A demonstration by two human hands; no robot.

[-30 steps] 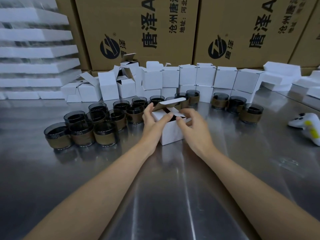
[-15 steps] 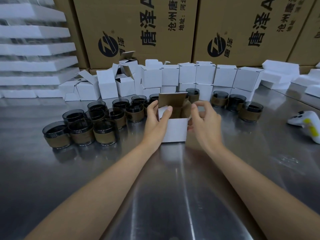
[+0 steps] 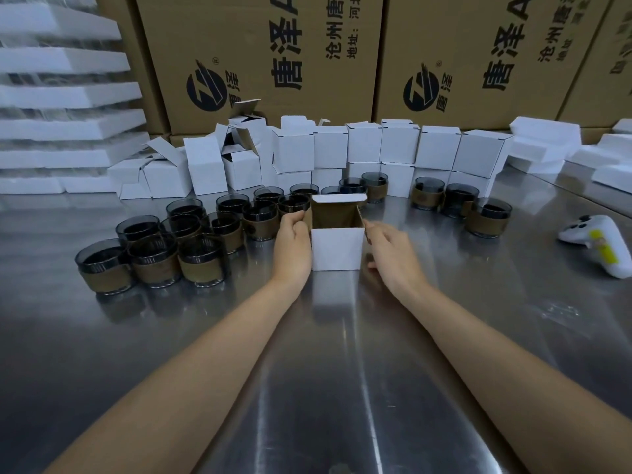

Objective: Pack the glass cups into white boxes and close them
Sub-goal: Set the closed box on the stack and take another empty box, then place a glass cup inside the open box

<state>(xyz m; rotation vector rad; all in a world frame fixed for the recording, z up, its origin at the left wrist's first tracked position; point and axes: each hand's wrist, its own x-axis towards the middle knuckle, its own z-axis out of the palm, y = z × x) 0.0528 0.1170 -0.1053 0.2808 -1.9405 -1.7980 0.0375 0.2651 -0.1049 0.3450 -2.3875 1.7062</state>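
At the centre of the frame, on a steel table point(image 3: 325, 371), one white box point(image 3: 337, 249) is stood upright with its top open; the rear lid flap is raised and the brown inner face is shown. Its left side flap is pinched by the curled fingers of the left hand point(image 3: 292, 244), its right side flap by the thumb and fingers of the right hand point(image 3: 393, 254). What the box contains cannot be told. Left of centre, and in a line behind the box running to the right, dark glass cups point(image 3: 154, 258) with brown sleeves are grouped upright. Across the upper middle, further white boxes point(image 3: 398, 145) are stacked against brown printed cartons point(image 3: 260, 56). White foam trays point(image 3: 61, 97) are piled at upper left. A white controller point(image 3: 595, 241) is laid at the right edge.
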